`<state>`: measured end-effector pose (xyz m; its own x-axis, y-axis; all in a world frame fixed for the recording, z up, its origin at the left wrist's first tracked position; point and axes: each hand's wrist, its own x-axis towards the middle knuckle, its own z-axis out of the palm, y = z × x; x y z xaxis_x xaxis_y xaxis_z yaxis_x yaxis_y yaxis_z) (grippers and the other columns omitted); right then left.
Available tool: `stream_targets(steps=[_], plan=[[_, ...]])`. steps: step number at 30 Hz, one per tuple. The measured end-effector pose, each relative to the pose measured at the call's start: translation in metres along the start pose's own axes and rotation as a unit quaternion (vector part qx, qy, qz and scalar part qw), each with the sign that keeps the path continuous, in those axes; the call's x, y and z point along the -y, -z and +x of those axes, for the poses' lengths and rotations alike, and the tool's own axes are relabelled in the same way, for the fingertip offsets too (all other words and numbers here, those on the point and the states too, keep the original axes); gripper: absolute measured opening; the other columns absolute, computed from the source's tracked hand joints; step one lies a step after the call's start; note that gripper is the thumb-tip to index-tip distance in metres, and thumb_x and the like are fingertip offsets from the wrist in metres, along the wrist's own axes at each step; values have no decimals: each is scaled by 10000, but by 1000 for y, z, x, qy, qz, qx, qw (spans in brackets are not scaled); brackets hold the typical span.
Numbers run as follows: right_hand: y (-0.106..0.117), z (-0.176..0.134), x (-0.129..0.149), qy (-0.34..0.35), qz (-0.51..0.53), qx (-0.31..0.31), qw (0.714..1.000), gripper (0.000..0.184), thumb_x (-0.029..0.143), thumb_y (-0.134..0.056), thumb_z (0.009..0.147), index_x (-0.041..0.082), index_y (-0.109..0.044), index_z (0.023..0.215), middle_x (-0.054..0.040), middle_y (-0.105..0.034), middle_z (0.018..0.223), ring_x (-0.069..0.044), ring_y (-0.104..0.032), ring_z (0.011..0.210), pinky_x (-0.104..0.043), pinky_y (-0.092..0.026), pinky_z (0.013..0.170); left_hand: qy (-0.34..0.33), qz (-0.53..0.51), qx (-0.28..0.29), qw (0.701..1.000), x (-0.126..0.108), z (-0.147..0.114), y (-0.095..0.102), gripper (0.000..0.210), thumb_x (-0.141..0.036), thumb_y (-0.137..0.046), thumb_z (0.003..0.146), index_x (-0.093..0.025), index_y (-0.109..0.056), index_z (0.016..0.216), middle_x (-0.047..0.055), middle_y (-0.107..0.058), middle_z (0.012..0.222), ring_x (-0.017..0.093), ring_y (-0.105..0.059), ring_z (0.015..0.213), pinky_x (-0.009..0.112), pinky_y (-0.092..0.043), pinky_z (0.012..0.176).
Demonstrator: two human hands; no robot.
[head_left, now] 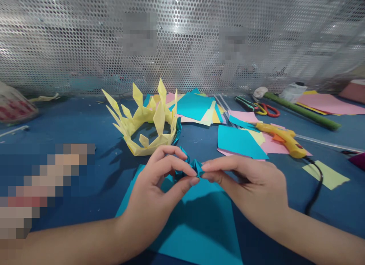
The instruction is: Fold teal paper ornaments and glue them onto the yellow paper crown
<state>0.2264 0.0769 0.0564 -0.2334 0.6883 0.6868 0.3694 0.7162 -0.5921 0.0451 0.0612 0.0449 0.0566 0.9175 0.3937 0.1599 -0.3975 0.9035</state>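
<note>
Folded blue paper: pinched between closed fingertips of left hand and right hand, over flat blue sheet; probably light, crisp, easily crushed or torn, so hold gently by creased edges, avoiding squeezing the peak flat.

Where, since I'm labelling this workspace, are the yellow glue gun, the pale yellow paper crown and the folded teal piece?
Yellow glue gun (285, 134): head view, on its body.
Pale yellow paper crown (155, 144): head view, on its front band.
Folded teal piece (196, 165): head view, on its pointed fold.
</note>
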Motion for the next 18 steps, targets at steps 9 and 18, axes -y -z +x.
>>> stream_targets(steps=[9,18], plan=[[-2,0,-2,41,-39,19,998,324,5,-673,802,274,-696,982,67,-785,862,-126,-760,742,-149,-611,645,-4,45,31,999,1,1,1,171,-113,-652,810,-266,-646,732,-22,-525,960,107,-566,930,167,-469,765],[2,-3,-11,73,-46,128,988,356,29,-484,903,231,-604,1169,-21,-740,962,-124,-698,785,-202,-568,665,-27,82,80,993,3,0,0,193,-89,-554,876,-273,-569,817,-23,-506,1005,115,-528,1012,176,-439,888]])
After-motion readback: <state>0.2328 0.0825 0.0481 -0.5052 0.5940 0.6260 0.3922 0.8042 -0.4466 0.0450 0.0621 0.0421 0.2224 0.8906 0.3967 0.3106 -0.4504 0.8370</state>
